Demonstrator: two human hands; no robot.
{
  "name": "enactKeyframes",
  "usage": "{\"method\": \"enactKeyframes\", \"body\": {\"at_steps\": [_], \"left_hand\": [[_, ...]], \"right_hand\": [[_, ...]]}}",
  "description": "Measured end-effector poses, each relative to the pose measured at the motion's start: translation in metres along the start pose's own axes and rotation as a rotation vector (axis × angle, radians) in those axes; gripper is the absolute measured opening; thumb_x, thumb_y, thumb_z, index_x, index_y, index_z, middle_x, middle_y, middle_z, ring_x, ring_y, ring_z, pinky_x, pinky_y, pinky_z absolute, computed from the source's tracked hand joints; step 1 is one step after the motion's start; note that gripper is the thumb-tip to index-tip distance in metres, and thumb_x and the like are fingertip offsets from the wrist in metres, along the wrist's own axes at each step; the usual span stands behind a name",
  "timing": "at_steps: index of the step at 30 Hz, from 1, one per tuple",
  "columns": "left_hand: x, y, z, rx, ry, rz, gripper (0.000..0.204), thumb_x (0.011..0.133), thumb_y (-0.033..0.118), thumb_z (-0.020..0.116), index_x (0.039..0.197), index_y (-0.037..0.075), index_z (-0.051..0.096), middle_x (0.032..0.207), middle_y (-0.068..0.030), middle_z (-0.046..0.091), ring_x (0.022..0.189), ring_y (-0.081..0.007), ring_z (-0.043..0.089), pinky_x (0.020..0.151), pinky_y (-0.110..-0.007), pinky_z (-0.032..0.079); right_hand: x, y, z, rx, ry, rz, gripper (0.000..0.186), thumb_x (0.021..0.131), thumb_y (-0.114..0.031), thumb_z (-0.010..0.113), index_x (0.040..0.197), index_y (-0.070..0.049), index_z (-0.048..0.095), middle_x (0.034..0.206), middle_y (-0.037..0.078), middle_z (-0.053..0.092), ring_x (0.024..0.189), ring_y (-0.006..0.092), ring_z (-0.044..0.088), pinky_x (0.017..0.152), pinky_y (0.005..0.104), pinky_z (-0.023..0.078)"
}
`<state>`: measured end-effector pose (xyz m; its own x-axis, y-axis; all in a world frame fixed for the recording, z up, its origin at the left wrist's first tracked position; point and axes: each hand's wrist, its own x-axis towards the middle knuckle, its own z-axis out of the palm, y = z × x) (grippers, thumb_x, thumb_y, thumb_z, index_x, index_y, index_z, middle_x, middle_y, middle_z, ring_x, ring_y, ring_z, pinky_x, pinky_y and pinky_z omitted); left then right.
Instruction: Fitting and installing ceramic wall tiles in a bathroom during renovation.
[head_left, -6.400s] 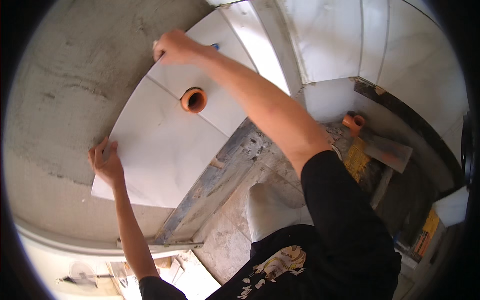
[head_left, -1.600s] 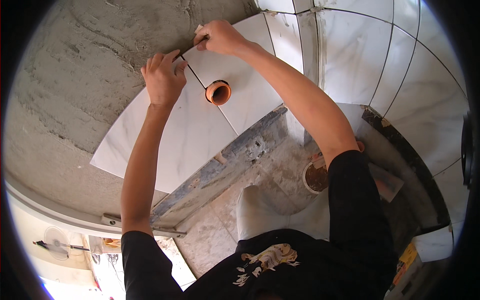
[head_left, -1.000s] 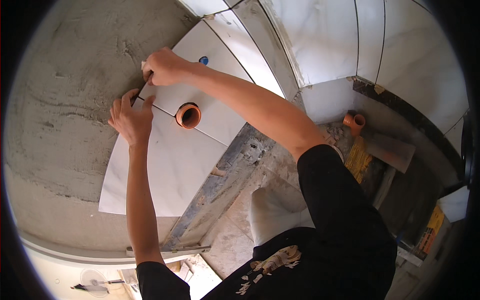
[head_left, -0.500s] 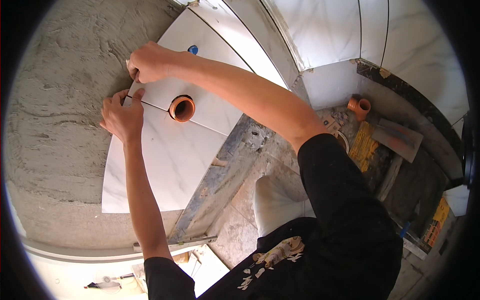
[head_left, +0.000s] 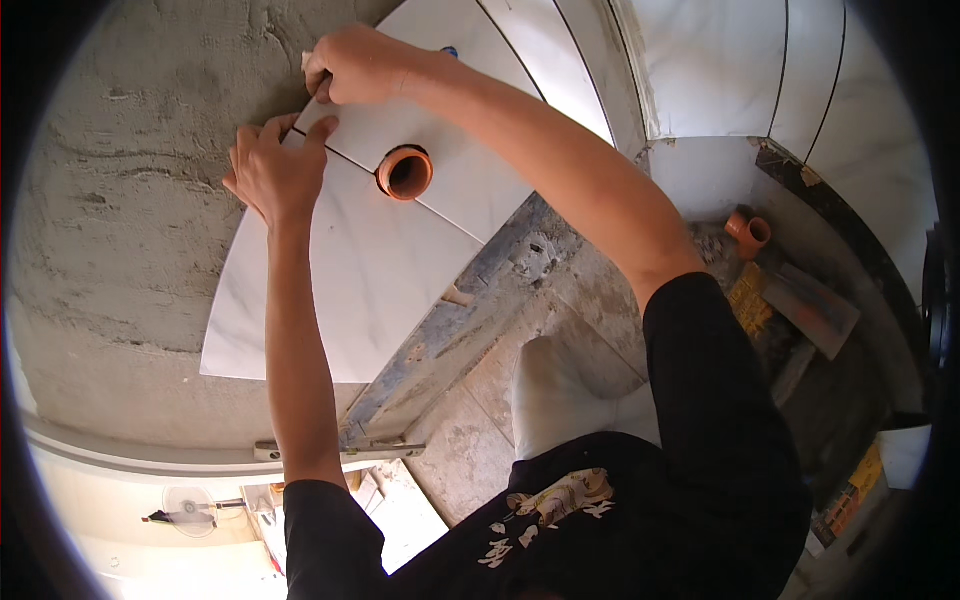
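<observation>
My left hand (head_left: 275, 168) has its fingers curled at the edge of the lower white marbled tile (head_left: 320, 275), thumb beside the dark seam. Just above it my right hand (head_left: 360, 68) pinches at the edge of the upper tile (head_left: 465, 140), a small pale piece at its fingertips; what else those fingers hold is hidden. An orange pipe end (head_left: 404, 172) sticks out through a hole on the seam. A small blue piece (head_left: 450, 52) is mostly hidden behind my right hand. Rough grey mortar (head_left: 130, 190) borders the tiles on the left.
A tiled wall (head_left: 710, 70) stands at upper right. Below it lie an orange pipe fitting (head_left: 750, 234), a steel trowel (head_left: 810, 308) and a yellow bag (head_left: 748, 300). A grey ledge (head_left: 480, 285) runs under the tiles. A metal bar (head_left: 380, 452) and a fan (head_left: 185, 505) are at lower left.
Since the oldest frame my left hand has moved up the tile edge to the seam, beside my right hand. Over the last second both hands keep their grip while the view shifts.
</observation>
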<state>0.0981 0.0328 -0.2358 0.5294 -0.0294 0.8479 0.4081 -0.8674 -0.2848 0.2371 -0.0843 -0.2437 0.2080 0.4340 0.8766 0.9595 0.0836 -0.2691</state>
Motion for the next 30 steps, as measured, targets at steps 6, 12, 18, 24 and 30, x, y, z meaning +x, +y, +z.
{"method": "enactKeyframes", "body": {"at_steps": [6, 12, 18, 24, 30], "left_hand": [[0.001, -0.008, 0.008, 0.092, 0.037, 0.045, 0.048, 0.066, 0.062, 0.076, 0.092, 0.022, 0.074, 0.09, -0.0027, 0.061, 0.093, -0.0241, 0.06, 0.075, -0.049, 0.042], [0.006, -0.02, 0.007, 0.198, -0.02, 0.042, 0.054, 0.068, 0.068, 0.071, 0.1, 0.025, 0.074, 0.1, -0.0003, 0.064, 0.1, -0.0226, 0.06, 0.084, -0.05, 0.042], [0.018, 0.002, 0.015, 0.167, -0.037, 0.031, 0.056, 0.068, 0.07, 0.071, 0.102, 0.025, 0.074, 0.106, 0.0034, 0.063, 0.108, -0.0209, 0.058, 0.089, -0.05, 0.041], [0.006, -0.019, 0.016, 0.161, -0.077, 0.006, 0.058, 0.067, 0.073, 0.069, 0.101, 0.026, 0.074, 0.105, 0.004, 0.063, 0.108, -0.0187, 0.056, 0.093, -0.049, 0.037], [0.011, -0.019, 0.015, 0.176, -0.093, 0.008, 0.059, 0.067, 0.076, 0.067, 0.099, 0.026, 0.074, 0.097, 0.0038, 0.06, 0.104, -0.018, 0.056, 0.093, -0.049, 0.036]], "right_hand": [[-0.052, -0.005, 0.002, 0.043, 0.647, -0.074, 0.015, 0.072, -0.006, 0.063, 0.085, -0.007, 0.07, 0.077, 0.011, 0.066, 0.076, 0.0307, 0.064, 0.069, 0.0402, 0.051], [-0.298, 0.035, 0.129, 0.407, 0.933, 1.115, 0.012, 0.083, -0.007, 0.058, 0.08, 0.003, 0.061, 0.076, 0.015, 0.062, 0.07, 0.0274, 0.061, 0.066, 0.0364, 0.047], [-0.353, 0.103, 0.174, 0.527, 1.163, 1.272, 0.023, 0.081, -0.01, 0.059, 0.098, 0.005, 0.065, 0.092, 0.018, 0.069, 0.087, 0.0291, 0.067, 0.077, 0.0356, 0.05], [-0.333, 0.082, 0.175, 0.529, 1.103, 1.42, 0.034, 0.079, -0.008, 0.069, 0.109, 0.008, 0.063, 0.101, 0.016, 0.069, 0.088, 0.0205, 0.066, 0.077, 0.0318, 0.051], [-0.319, 0.083, 0.163, 0.104, 1.044, 1.428, 0.028, 0.074, -0.012, 0.073, 0.097, 0.004, 0.068, 0.086, 0.016, 0.071, 0.08, 0.0246, 0.069, 0.073, 0.0337, 0.053]]}}
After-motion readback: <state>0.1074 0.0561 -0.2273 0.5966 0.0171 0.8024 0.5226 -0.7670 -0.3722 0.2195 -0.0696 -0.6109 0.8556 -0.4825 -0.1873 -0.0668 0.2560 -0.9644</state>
